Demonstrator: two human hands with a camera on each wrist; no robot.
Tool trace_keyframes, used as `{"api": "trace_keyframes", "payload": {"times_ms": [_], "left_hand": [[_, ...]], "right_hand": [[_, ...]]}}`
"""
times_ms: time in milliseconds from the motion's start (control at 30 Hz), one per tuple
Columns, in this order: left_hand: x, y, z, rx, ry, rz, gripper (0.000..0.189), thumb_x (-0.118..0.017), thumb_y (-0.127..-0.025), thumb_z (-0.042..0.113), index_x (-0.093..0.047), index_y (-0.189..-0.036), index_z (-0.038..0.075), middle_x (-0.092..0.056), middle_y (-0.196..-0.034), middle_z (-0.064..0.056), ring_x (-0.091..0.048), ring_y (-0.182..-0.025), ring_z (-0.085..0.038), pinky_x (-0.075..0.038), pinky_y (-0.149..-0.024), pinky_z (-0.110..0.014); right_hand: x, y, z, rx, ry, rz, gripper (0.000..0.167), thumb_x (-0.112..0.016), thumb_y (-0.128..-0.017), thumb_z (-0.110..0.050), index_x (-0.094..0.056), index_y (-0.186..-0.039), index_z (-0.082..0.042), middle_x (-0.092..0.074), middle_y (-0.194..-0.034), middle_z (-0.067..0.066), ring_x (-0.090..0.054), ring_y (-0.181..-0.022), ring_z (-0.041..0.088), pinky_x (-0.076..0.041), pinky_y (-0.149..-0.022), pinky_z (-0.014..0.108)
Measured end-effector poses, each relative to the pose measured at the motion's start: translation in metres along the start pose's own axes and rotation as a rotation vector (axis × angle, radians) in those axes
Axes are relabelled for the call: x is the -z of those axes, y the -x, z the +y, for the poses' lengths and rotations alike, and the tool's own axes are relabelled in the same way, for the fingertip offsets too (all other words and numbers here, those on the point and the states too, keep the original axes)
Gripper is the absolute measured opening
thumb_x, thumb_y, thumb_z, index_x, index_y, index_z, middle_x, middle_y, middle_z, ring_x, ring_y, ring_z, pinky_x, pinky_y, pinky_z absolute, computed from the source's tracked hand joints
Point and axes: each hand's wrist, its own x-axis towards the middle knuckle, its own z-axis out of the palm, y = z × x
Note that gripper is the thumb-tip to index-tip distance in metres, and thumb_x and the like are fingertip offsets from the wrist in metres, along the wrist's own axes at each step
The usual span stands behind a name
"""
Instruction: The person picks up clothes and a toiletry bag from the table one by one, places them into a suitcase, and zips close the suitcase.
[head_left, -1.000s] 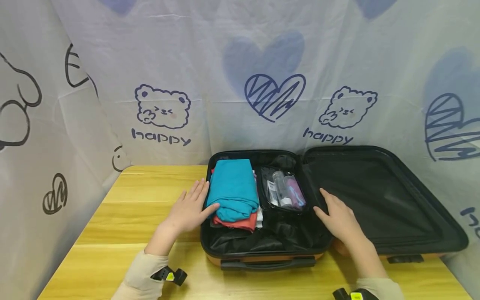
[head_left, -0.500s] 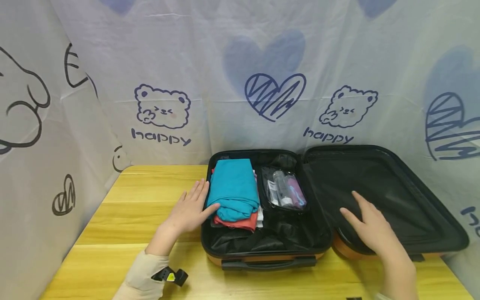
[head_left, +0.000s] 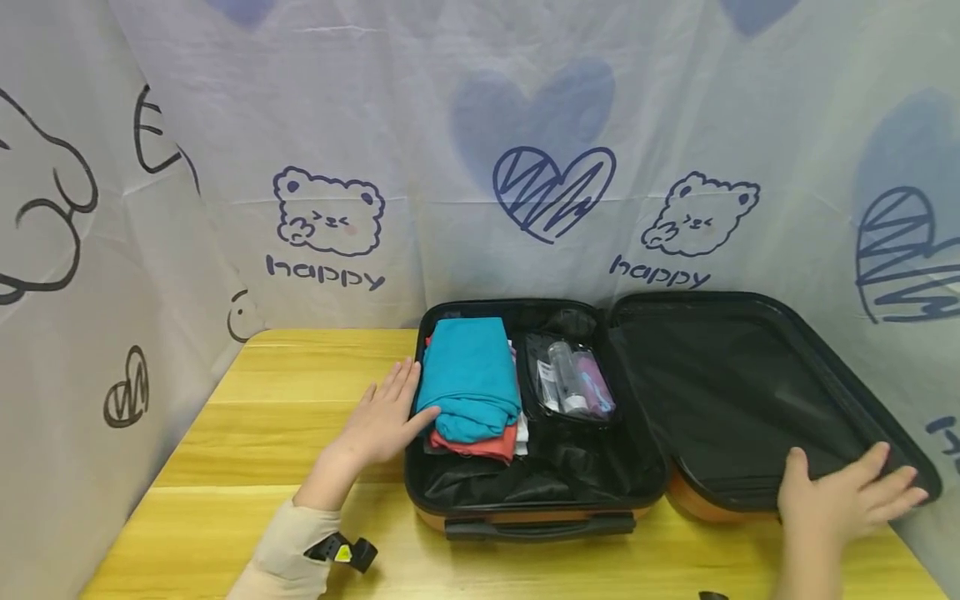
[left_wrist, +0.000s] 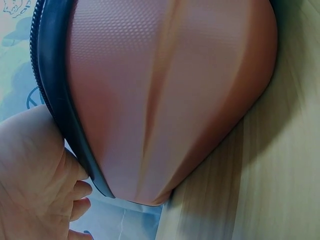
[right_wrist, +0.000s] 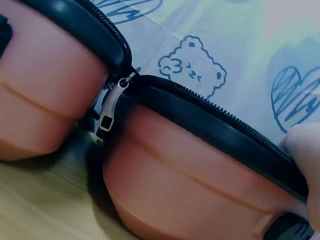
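Observation:
An orange suitcase with black trim lies open; its base (head_left: 540,500) holds folded clothes, a teal garment (head_left: 472,375) on top, and a clear pouch (head_left: 573,379) of bottles. My left hand (head_left: 378,421) rests at the base's left rim, fingers straight, thumb by the teal garment. In the left wrist view, the palm (left_wrist: 35,170) is beside the zipped edge of the orange shell (left_wrist: 165,90). Over the front right part of the lid (head_left: 735,392), my right hand (head_left: 840,496) spreads its fingers. Only part of that hand (right_wrist: 305,160) shows in the right wrist view, at the lid's zipper edge.
The suitcase lies on a yellow wooden table (head_left: 300,400). Behind it hangs a white curtain (head_left: 435,242) with bear and heart drawings. A metal zipper pull (right_wrist: 115,102) hangs at the gap between base and lid.
My right hand has moved right, from the hinge side over the lid to its front right edge, and its fingers have spread. The left hand has stayed in place.

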Motion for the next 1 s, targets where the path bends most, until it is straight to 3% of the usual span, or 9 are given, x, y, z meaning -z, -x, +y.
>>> {"api": "trace_keyframes", "payload": {"times_ms": [133, 233, 433, 633, 1000], "left_hand": [[-0.001, 0.003, -0.004, 0.006, 0.004, 0.007, 0.082, -0.038, -0.1, 0.056, -0.01, -0.156, 0.004, -0.009, -0.164, -0.016, -0.008, -0.153, -0.034, -0.013, -0.119, -0.061], [-0.002, 0.005, -0.005, 0.01, 0.006, 0.006, 0.082, -0.038, -0.1, 0.056, -0.011, -0.156, 0.004, -0.009, -0.164, -0.015, -0.009, -0.153, -0.034, -0.014, -0.119, -0.062], [-0.003, 0.006, -0.004, 0.02, 0.024, -0.002, 0.082, -0.038, -0.1, 0.056, -0.01, -0.156, 0.004, -0.008, -0.164, -0.015, -0.007, -0.153, -0.033, -0.013, -0.119, -0.062], [-0.004, 0.005, -0.005, 0.021, 0.039, 0.008, 0.082, -0.037, -0.099, 0.058, -0.01, -0.156, 0.005, -0.008, -0.164, -0.013, -0.007, -0.153, -0.032, -0.013, -0.118, -0.063], [-0.003, 0.004, -0.003, 0.048, 0.028, 0.004, 0.067, -0.032, -0.104, 0.042, -0.009, -0.157, 0.006, -0.008, -0.165, -0.013, -0.008, -0.153, -0.033, -0.01, -0.118, -0.065]], "right_hand": [[-0.008, 0.004, 0.006, -0.115, -0.159, 0.118, 0.087, -0.054, -0.093, -0.022, 0.006, -0.158, -0.019, 0.019, -0.163, 0.011, 0.022, -0.149, 0.033, 0.013, -0.121, 0.051], [-0.012, 0.004, 0.01, -0.194, -0.303, 0.177, 0.087, -0.053, -0.093, -0.02, 0.006, -0.158, -0.02, 0.016, -0.164, 0.008, 0.019, -0.151, 0.026, 0.011, -0.123, 0.035], [-0.016, 0.0, 0.011, -0.383, -0.623, 0.163, 0.083, -0.044, -0.096, -0.012, 0.013, -0.156, -0.026, 0.015, -0.163, -0.009, 0.009, -0.149, 0.0, 0.001, -0.117, 0.011], [-0.018, -0.005, 0.008, -0.41, -1.113, 0.221, 0.086, -0.036, -0.091, 0.009, -0.002, -0.156, -0.037, -0.011, -0.16, -0.019, -0.021, -0.143, -0.006, -0.023, -0.113, 0.01], [-0.018, -0.003, 0.011, -0.425, -1.352, 0.281, 0.085, -0.026, -0.087, 0.014, -0.017, -0.153, -0.038, -0.022, -0.156, -0.021, -0.032, -0.138, -0.006, -0.029, -0.111, 0.013]]}}
